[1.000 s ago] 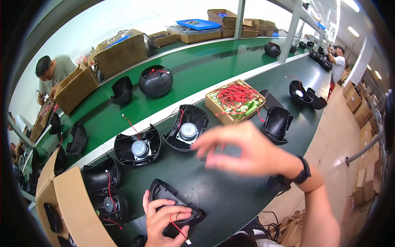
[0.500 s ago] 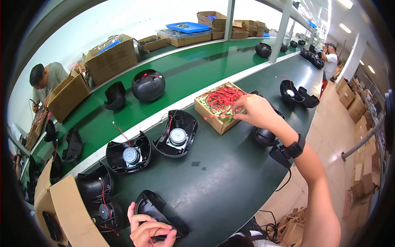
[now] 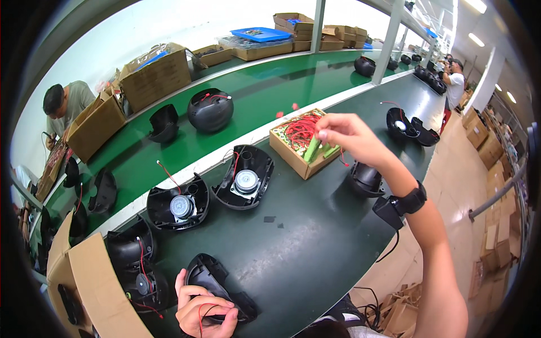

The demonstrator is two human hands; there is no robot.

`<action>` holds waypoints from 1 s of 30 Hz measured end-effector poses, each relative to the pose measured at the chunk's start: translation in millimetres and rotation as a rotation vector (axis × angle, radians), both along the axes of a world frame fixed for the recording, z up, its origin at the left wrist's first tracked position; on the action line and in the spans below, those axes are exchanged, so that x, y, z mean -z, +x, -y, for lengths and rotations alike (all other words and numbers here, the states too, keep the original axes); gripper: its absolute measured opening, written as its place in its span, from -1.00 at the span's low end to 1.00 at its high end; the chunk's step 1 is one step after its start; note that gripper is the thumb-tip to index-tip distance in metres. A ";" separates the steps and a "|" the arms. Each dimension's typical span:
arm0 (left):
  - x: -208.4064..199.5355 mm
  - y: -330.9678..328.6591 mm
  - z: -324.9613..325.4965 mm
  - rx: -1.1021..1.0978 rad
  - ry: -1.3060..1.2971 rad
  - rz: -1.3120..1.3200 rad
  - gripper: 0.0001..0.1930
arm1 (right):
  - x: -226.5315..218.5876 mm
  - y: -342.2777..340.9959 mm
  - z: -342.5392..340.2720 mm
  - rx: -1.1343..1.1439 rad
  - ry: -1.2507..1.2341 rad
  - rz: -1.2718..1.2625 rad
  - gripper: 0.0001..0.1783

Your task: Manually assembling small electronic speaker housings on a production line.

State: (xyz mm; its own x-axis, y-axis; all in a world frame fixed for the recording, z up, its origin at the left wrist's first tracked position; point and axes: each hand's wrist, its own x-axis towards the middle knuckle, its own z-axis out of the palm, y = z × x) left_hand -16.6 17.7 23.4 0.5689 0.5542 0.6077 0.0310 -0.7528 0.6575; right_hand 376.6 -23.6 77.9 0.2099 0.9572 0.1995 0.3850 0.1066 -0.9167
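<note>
Fingers of the right hand are pinching a slim green strip, likely light and best held by its end, at a cardboard box of red wires. Left hand is clasping a probably stiff black housing half on the bench.

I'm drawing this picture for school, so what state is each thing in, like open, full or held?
Left hand: gripping
Black shell part: held by left hand
Right hand: fingers bent at a green strip, grip unclear
Small box: open, holding red wires and green strips
Left speaker shell: open, speaker showing
Right speaker shell: open, speaker showing
Round black housing: resting on green belt
Lower-left carton: open
Wristband: fastened on right wrist
</note>
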 end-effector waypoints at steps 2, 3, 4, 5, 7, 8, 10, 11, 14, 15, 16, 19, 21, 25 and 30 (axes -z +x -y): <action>1.0 -2.8 -1.0 0.007 -0.001 0.007 -0.93 | -16.7 -22.2 -1.7 -0.041 0.036 -0.110 -0.83; -0.8 -1.7 -1.1 -0.003 -0.004 0.006 -0.93 | -15.8 -33.4 -1.7 -0.072 0.044 -0.177 -0.83; -3.6 1.1 -1.0 -0.015 0.000 0.018 -0.90 | -9.9 -45.2 -2.5 -0.109 0.051 -0.248 -0.82; -4.8 0.9 -0.3 -0.029 0.004 0.029 -0.86 | -1.0 -55.6 -5.9 -0.192 0.026 -0.294 -0.83; 10.7 -5.0 -1.2 -0.062 -0.022 0.021 -0.89 | 26.7 -81.0 -5.7 -0.258 -0.050 -0.445 -0.82; 16.8 -9.8 0.2 -0.082 -0.047 0.021 -0.91 | 37.9 -92.8 -4.1 -0.289 -0.136 -0.505 -0.79; 17.7 -3.8 -0.7 -0.073 -0.070 0.019 -0.89 | 64.2 -103.2 3.0 -0.241 -0.321 -0.613 -0.76; 23.3 2.3 -4.1 -0.044 -0.073 0.013 -0.89 | 75.9 -101.5 8.1 -0.177 -0.385 -0.588 -0.75; 19.8 -2.9 -0.8 -0.055 -0.065 -0.005 -0.89 | 80.6 -107.7 10.5 -0.114 -0.471 -0.577 -0.74; 18.7 -3.2 -0.6 -0.053 -0.056 -0.001 -0.89 | 74.6 -107.6 14.0 -0.040 -0.380 -0.294 -0.75; 18.5 -4.2 -0.2 -0.058 -0.047 0.003 -0.89 | 68.1 -108.7 15.0 0.024 -0.284 -0.013 -0.75; 19.7 -5.7 -2.2 -0.038 -0.058 0.010 -0.89 | 49.1 -116.0 16.7 -0.006 0.030 0.291 -0.87; 17.9 -3.7 -3.0 -0.041 -0.064 0.009 -0.91 | 48.6 -123.5 13.9 -0.171 0.362 0.567 -0.81; 14.4 -4.7 -5.6 -0.023 -0.073 -0.023 -0.89 | 60.7 -147.8 3.4 -0.314 0.386 0.967 -0.87; 12.8 -5.9 -6.9 -0.004 -0.088 -0.039 -0.89 | 56.3 -154.8 -11.8 -0.370 -0.004 1.213 -0.84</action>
State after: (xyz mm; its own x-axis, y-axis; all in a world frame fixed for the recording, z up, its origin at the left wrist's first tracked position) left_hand -22.5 24.6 10.6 0.5891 0.6066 0.5338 0.0605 -0.6919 0.7194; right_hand 221.8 -11.8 21.6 -0.3843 0.9204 0.0720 0.9229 0.3851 0.0022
